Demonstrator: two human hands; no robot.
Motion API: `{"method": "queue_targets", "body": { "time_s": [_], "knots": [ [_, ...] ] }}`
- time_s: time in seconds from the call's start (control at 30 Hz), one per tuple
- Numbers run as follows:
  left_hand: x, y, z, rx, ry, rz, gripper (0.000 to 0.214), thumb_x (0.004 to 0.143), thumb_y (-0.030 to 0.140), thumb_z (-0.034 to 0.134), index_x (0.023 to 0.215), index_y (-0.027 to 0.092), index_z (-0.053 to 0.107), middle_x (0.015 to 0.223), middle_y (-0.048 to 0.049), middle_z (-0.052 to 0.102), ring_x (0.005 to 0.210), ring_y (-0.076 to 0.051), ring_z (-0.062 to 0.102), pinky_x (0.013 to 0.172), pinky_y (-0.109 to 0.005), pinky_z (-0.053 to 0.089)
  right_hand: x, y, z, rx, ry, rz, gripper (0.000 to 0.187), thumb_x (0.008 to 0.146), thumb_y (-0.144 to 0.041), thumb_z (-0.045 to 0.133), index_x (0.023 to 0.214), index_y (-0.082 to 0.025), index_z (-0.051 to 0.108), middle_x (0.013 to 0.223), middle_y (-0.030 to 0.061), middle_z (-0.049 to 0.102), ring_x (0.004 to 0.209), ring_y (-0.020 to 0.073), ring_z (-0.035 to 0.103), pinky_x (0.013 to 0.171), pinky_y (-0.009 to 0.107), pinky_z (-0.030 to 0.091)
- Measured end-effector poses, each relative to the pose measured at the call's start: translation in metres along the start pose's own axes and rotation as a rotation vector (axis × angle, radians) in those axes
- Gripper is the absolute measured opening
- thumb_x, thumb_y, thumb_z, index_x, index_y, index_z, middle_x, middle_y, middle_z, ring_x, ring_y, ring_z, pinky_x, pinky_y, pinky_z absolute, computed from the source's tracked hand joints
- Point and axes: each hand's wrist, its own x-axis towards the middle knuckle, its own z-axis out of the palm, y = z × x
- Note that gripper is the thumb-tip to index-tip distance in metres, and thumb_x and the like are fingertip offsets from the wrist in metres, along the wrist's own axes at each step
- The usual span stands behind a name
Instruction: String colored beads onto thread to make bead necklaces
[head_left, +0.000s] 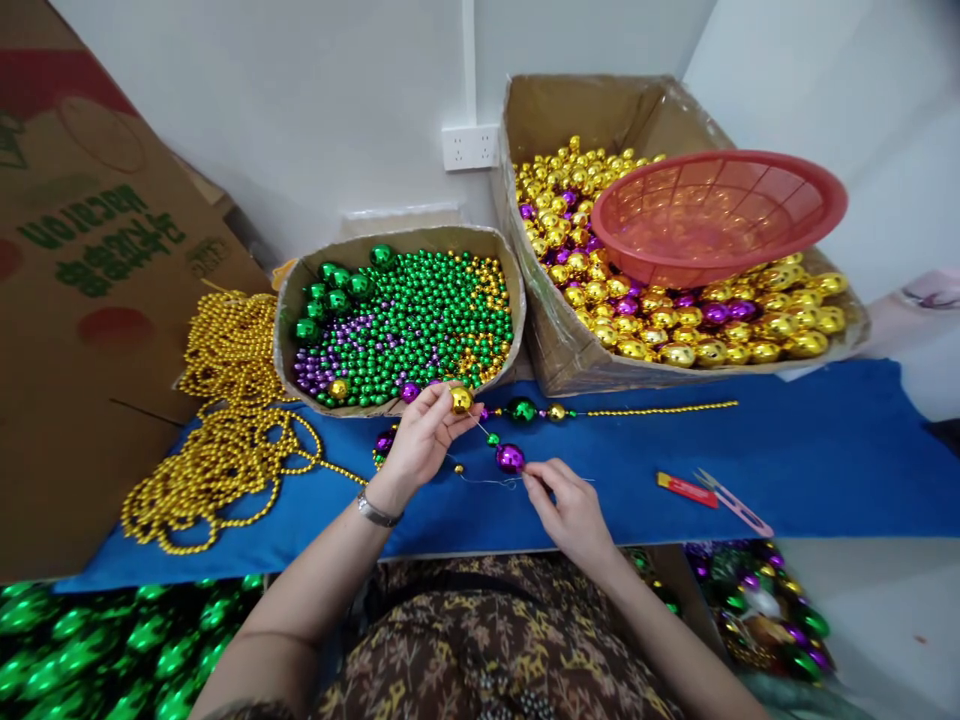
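My left hand (429,435) pinches a shiny gold bead (460,400) between thumb and fingers. From it a thin string slants down to the right through a small green bead (493,439) and a large purple bead (510,458). My right hand (566,505) is closed at the purple bead's right side, its fingertips pinched on the string; the exact grip is partly hidden. Behind my hands lies a beaded strand with a large green bead (521,409), a gold bead (555,412) and a gold bead chain (664,409). A tiny gold bead (459,468) rests below my left fingers.
A low carton (281,350) holds green, purple and gold beads. Behind right, a bigger carton (555,365) of gold and purple beads carries a red plastic basket (720,215). Gold bead chains (195,490) lie left. A red-yellow cutter (686,489) and pink-handled snips (739,505) lie on the blue cloth (825,450).
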Motion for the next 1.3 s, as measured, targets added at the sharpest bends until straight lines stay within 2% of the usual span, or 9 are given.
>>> {"method": "queue_targets", "body": {
  "time_s": [0.27,0.5,0.67,0.8,0.87,0.93,1.1,1.2,1.3],
  "knots": [
    [-0.011,-0.019,0.005,0.046,-0.043,-0.06,0.033,0.075,0.032,0.076,0.103,0.018,0.067,0.099,-0.0062,0.069,0.086,-0.015,0.065,0.076,-0.026,0.054,-0.001,0.002,0.004,0.119,0.004,0.12,0.02,0.095,-0.034,0.048,0.091,-0.021,0.063,0.082,0.0049,0.067,0.074,0.0168,0.065,0.07,0.027,0.051],
    [-0.01,-0.02,0.004,0.039,-0.008,-0.054,0.033,0.074,0.03,0.077,0.103,0.018,0.068,0.095,-0.0047,0.068,0.084,-0.014,0.064,0.074,-0.024,0.052,-0.006,0.011,0.02,0.619,-0.036,0.413,0.029,0.089,-0.044,0.056,0.106,-0.021,0.054,0.083,0.0018,0.063,0.071,0.0151,0.067,0.067,0.028,0.056],
    [-0.013,-0.021,0.007,0.108,-0.051,-0.044,0.033,0.076,0.032,0.075,0.106,0.019,0.068,0.094,-0.0053,0.069,0.086,-0.015,0.064,0.075,-0.024,0.053,-0.004,0.012,0.025,0.823,-0.023,0.466,0.036,0.085,-0.045,0.063,0.11,-0.023,0.052,0.084,0.0001,0.059,0.07,0.0126,0.064,0.07,0.03,0.057],
    [-0.011,-0.013,0.007,0.196,-0.119,-0.028,0.04,0.077,0.036,0.073,0.113,0.019,0.068,0.113,-0.0103,0.067,0.093,-0.02,0.065,0.077,-0.029,0.053,-0.005,0.015,0.024,0.861,0.001,0.463,0.036,0.086,-0.043,0.062,0.114,-0.024,0.053,0.086,0.0005,0.059,0.071,0.0125,0.062,0.072,0.031,0.057],
    [-0.001,-0.002,0.004,0.238,-0.111,0.015,0.04,0.079,0.038,0.071,0.113,0.018,0.068,0.118,-0.0118,0.065,0.095,-0.021,0.065,0.078,-0.03,0.053,-0.005,0.017,0.021,0.857,0.025,0.453,0.036,0.086,-0.043,0.061,0.115,-0.024,0.053,0.087,0.0011,0.059,0.072,0.0129,0.062,0.071,0.031,0.057],
    [0.018,0.012,-0.003,0.34,-0.074,0.091,0.034,0.08,0.038,0.069,0.107,0.018,0.07,0.113,-0.0114,0.067,0.093,-0.02,0.064,0.079,-0.029,0.051,-0.005,0.017,0.018,0.866,0.048,0.445,0.036,0.086,-0.044,0.062,0.114,-0.024,0.053,0.088,0.0014,0.059,0.071,0.0128,0.061,0.071,0.031,0.057],
    [0.088,0.046,-0.029,0.868,-0.034,0.234,0.009,0.075,0.02,0.07,0.084,0.019,0.073,0.079,-0.0049,0.069,0.074,-0.017,0.059,0.073,-0.026,0.044,-0.004,0.015,0.012,0.854,0.078,0.443,0.036,0.086,-0.046,0.062,0.113,-0.023,0.053,0.088,0.0029,0.06,0.071,0.014,0.06,0.072,0.034,0.058],
    [0.119,0.051,-0.039,1.213,-0.042,0.203,0.01,0.068,0.01,0.069,0.069,0.021,0.069,0.066,-0.0025,0.063,0.074,-0.02,0.057,0.075,-0.029,0.04,-0.004,0.016,0.012,0.852,0.092,0.447,0.037,0.085,-0.045,0.063,0.113,-0.023,0.053,0.088,0.003,0.06,0.071,0.0142,0.06,0.071,0.034,0.058],
    [0.134,0.043,-0.04,1.354,-0.019,0.153,0.018,0.06,0.006,0.071,0.057,0.021,0.062,0.056,-0.0016,0.054,0.082,-0.025,0.058,0.08,-0.032,0.039,-0.004,0.019,0.011,0.854,0.085,0.456,0.037,0.085,-0.045,0.063,0.113,-0.023,0.053,0.087,0.0024,0.06,0.071,0.014,0.061,0.07,0.033,0.057]
  ]
}}
